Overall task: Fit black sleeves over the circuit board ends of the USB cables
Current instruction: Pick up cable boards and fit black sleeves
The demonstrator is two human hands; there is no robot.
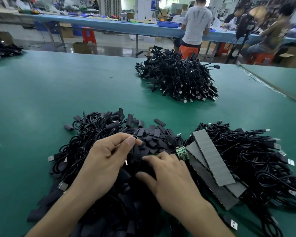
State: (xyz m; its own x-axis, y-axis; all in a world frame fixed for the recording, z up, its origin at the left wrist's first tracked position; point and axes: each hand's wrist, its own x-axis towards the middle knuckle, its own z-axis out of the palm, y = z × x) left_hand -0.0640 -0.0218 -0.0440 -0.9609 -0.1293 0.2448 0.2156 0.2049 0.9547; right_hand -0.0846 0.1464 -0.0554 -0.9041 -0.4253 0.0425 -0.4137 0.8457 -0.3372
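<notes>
My left hand [108, 158] pinches a thin black cable end [135, 136] between thumb and forefinger above a heap of flat black sleeves [154, 139]. My right hand [169, 175] lies blurred on the sleeves, fingers spread and reaching left; whether it grips a sleeve is unclear. A small green circuit board [182, 153] sticks up just beyond its knuckles. Black USB cables [256, 159] with bare boards lie in a pile at the right. More cables [85, 134] are mixed into the sleeve heap at the left.
Grey strips [212, 159] lie across the right cable pile. A large heap of sleeved cables [178, 76] sits further back on the green table [58, 93]. People sit at a blue bench [109, 24] beyond. Another dark cable pile [3, 50] is at far left.
</notes>
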